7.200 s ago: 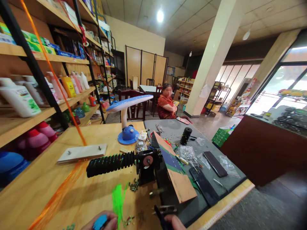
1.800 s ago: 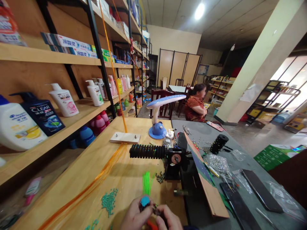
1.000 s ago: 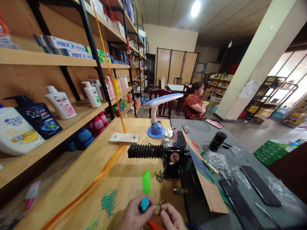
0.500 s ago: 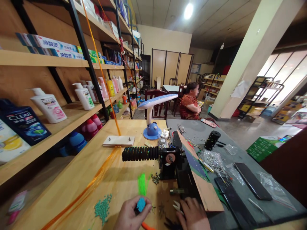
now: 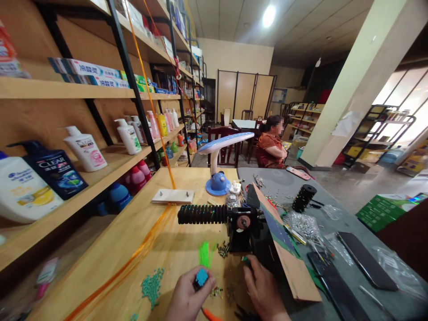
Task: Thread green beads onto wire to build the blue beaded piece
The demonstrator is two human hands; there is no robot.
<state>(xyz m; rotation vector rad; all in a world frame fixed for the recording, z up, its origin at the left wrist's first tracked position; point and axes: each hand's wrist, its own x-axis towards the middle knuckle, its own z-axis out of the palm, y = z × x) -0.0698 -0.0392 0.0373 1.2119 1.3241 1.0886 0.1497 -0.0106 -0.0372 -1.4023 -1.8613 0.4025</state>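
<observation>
My left hand (image 5: 190, 292) is closed around a small bright-blue clustered piece (image 5: 202, 277) with a dark part under it; its exact kind is unclear. Just beyond lies a bundle of bright green strands (image 5: 203, 254). My right hand (image 5: 264, 285) has its thumb and fingers round a small green-ended cylinder (image 5: 246, 259), mostly covered by the fingers. This hand is beside the base of a black winding device (image 5: 239, 229) with a ridged black roller (image 5: 202, 214). Small metal pieces (image 5: 223, 248) lie between the hands and the device.
Turquoise beads (image 5: 152, 285) and orange threads (image 5: 133, 256) lie at left; the threads pass a white plate (image 5: 173, 196). A blue lamp (image 5: 217, 183) stands behind. A cardboard strip (image 5: 301, 281), phones (image 5: 366, 258) and bags are at right. A person (image 5: 270, 142) sits beyond.
My right hand has moved forward from the cutters to the small cylinder and closed on it. My left hand still holds the blue piece. The view has shifted slightly left.
</observation>
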